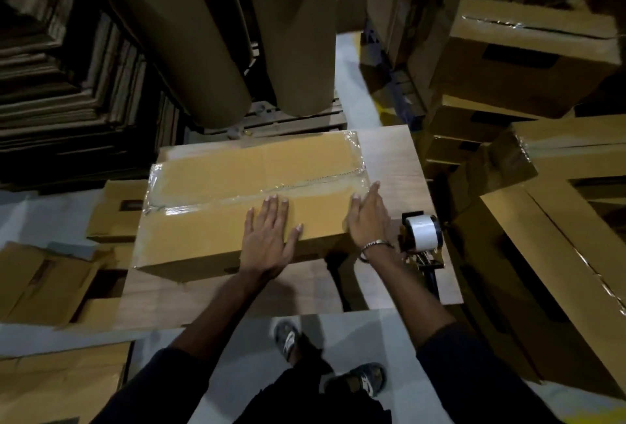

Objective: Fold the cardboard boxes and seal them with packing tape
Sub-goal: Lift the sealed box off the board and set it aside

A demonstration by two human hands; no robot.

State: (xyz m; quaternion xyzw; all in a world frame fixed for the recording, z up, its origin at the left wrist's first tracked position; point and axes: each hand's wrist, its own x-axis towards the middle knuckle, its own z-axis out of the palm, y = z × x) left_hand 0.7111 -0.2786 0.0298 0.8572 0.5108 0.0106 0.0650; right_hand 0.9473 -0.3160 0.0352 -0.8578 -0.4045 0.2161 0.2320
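Observation:
A closed brown cardboard box [216, 207] lies flat on a wooden table [396, 159]. Clear packing tape runs along its centre seam and over its left and right ends. My left hand [269, 237] lies flat on the box's top near the front edge, fingers straight and spread. My right hand [367, 217] rests with straight fingers against the box's right front corner. A tape dispenser [421, 234] with a white roll stands on the table just right of my right wrist; neither hand touches it.
Sealed and folded boxes [528, 61] are piled at the right. Flat cardboard stacks [67, 85] fill the left. Two big paper rolls [237, 34] stand behind the table. More boxes [44, 284] lie on the floor at the left. My feet [288, 339] stand below the table edge.

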